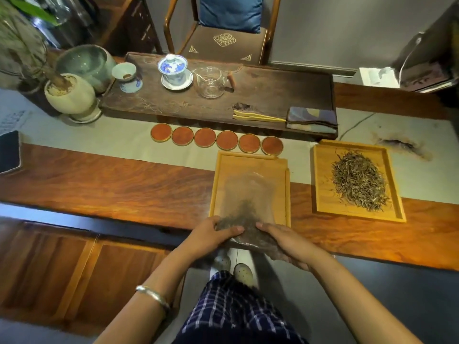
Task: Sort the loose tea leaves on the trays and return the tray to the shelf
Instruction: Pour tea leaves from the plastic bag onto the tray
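The clear plastic bag (248,209) of dark loose tea lay over the near tray (250,167), and its lower end hung past the table edge toward the person. Most of the dark leaves (244,216) were gathered in the lower part of the bag; the upper part looked almost empty and was blurred, so I cannot tell if it was open. The left hand (211,235) gripped the bag from about 8 o'clock, with the fingers curled over the top of it. The right hand (285,240) held it from about 4 o'clock, the fingers wrapped under and around the lower end. Both hands were clamped on the bag.

I judge that the step in hand was the emptying of this bag onto the near tray, so the sorting itself had not yet begun there. The next move probably calls for lifting the closed end so that the leaves slide out, with care that none fall over the table edge.

At 3 o'clock from the near tray, well apart, stood a second bamboo tray (320,184) with a loose heap of pale, thin leaves (359,181) in the middle of it. At 12 o'clock, just beyond the near tray, lay a row of six round red coasters (216,140). Farther at 12 o'clock was a dark tea board (273,90), which carried a blue and white lidded cup (172,69), a glass pitcher (211,81) that appeared empty, bamboo tongs (255,116) and a folded cloth (311,120). At 10 o'clock stood a potted plant (70,95).
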The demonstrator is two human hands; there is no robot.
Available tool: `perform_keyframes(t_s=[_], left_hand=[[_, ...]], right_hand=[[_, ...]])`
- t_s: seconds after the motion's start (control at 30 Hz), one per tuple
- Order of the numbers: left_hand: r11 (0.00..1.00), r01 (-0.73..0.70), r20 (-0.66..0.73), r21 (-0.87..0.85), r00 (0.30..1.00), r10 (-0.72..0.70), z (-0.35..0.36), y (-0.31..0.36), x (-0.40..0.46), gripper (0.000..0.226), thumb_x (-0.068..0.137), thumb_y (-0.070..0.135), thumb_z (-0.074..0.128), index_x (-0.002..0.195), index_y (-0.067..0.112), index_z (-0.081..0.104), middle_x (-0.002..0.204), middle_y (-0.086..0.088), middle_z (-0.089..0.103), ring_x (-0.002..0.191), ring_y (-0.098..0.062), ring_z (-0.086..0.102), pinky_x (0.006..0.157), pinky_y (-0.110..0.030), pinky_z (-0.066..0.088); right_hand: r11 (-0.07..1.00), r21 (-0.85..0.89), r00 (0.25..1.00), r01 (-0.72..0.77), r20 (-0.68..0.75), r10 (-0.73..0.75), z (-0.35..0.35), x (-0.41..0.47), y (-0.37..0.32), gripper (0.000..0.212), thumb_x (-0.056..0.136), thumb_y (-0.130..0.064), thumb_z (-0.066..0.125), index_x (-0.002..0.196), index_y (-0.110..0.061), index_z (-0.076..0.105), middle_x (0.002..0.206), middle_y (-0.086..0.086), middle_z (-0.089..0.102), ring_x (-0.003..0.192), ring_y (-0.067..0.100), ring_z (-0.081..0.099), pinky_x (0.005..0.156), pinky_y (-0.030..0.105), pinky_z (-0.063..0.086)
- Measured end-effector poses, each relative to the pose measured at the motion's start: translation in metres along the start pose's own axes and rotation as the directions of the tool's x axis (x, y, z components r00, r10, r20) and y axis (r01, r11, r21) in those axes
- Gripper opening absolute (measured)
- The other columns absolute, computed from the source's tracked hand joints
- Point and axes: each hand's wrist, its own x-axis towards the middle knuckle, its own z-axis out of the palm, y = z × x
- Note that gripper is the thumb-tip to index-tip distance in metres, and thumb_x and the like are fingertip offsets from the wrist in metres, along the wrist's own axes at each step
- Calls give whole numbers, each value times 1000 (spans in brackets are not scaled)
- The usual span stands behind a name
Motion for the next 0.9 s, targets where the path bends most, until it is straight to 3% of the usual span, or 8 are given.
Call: perform_keyframes(t_s=[0.13, 0.23, 0.3, 0.4, 0.57, 0.73, 0.83, 0.9], left_hand=[[1000, -9, 6, 14, 1000, 9, -5, 12, -1, 36, 81, 47, 69, 101, 17, 71, 95, 2, 76, 89, -14, 70, 80, -25, 53], [1000, -16, 13, 8, 1000, 16, -8, 17, -2, 40, 84, 43, 67, 103, 8, 69, 97, -16, 73, 89, -32, 69, 81, -36, 53], [999, -35, 20, -2, 999, 35, -11, 19, -2, 41, 86, 42, 66, 102, 4, 68, 97, -21, 72, 89, -36, 68, 76, -31, 52], [998, -70, 19, 9, 997, 69, -16, 24, -3, 34, 86, 42, 65, 100, 11, 69, 92, -11, 75, 84, -28, 70, 69, -20, 51], [989, -144, 10, 14, 989, 144, -25, 29, -3, 32, 80, 52, 66, 97, 26, 68, 88, 5, 75, 77, -14, 70, 69, -21, 52], [987, -154, -61, -50, 987, 151, -37, 30, 1, 38, 66, 60, 69, 90, 31, 69, 84, -1, 75, 64, -11, 68, 65, -23, 52], [977, -190, -120, -99, 977, 178, -44, 28, -1, 41, 69, 48, 77, 101, 26, 64, 89, 5, 75, 71, -10, 70, 63, -20, 54], [973, -218, -151, -75, 967, 205, -47, 28, -2, 38, 75, 34, 79, 105, 22, 60, 90, 10, 74, 73, -7, 69, 62, -16, 53]], right_hand=[[997, 77, 1000, 12, 15, -13, 0, -5, -5, 41, 91, -40, 57, 104, -2, 63, 67, 8, 67, 43, 9, 48, 40, 16, 39], [995, 73, 996, 70, -52, -66, 0, -12, -9, 42, 90, -37, 59, 108, 1, 61, 70, 7, 65, 51, 11, 52, 44, 17, 42], [991, 65, 987, 114, -119, -105, 2, -16, -10, 42, 89, -32, 62, 110, 4, 58, 74, 8, 64, 54, 12, 55, 47, 18, 45], [981, 48, 961, 188, -216, -174, 6, -21, -10, 32, 87, -23, 65, 111, -2, 57, 70, 4, 68, 55, 10, 57, 54, 21, 48], [917, -148, 857, 371, -326, -399, 14, -28, -7, 37, 86, -12, 66, 119, -19, 52, 74, 9, 61, 68, 15, 61, 70, 28, 49], [820, -167, 733, 548, -377, -566, 24, -33, -11, 35, 85, -6, 66, 111, -26, 55, 77, 6, 62, 70, 8, 60, 64, 11, 46], [788, -155, 705, 596, -367, -606, 27, -33, -15, 29, 86, -9, 66, 106, -26, 55, 81, 19, 58, 70, 15, 56, 61, 16, 47], [773, -152, 690, 615, -370, -622, 28, -34, -19, 27, 83, -16, 69, 103, -29, 56, 79, 12, 59, 69, 14, 56, 61, 18, 47]])
